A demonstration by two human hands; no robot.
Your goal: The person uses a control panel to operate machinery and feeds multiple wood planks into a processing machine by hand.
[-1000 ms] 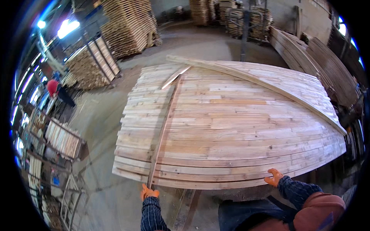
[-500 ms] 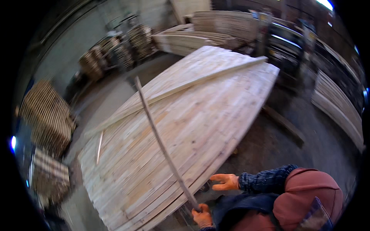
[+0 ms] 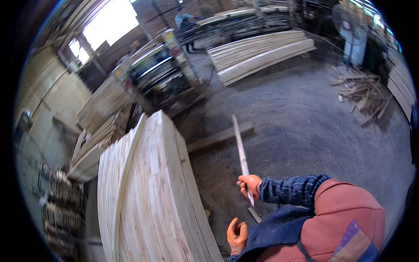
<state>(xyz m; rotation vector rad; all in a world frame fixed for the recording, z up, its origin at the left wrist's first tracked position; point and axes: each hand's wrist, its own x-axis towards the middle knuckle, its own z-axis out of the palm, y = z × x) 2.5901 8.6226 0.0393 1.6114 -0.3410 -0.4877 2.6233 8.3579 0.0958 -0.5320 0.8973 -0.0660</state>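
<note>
My right hand (image 3: 249, 186), in an orange glove, is closed around a thin wooden strip (image 3: 240, 148) near its lower end. The strip points up and away over the concrete floor. Below it, my left hand (image 3: 237, 238), also in an orange glove, is open with its fingers curved and apart, holding nothing. It is nearest the side of a big stack of pale boards (image 3: 152, 187) to the left. A long narrow batten (image 3: 124, 187) lies across the top of that stack.
A timber beam (image 3: 220, 137) lies on the floor beyond the stack. Further off stand a machine (image 3: 155, 72), a low pile of boards (image 3: 262, 54) and a heap of scrap sticks (image 3: 362, 94). Another person (image 3: 184, 24) is at the back. More stacked wood (image 3: 65, 205) stands at left.
The strip has passed from my left hand to my right, and my left hand has let go. My view has swung to the right, away from the board stack.
</note>
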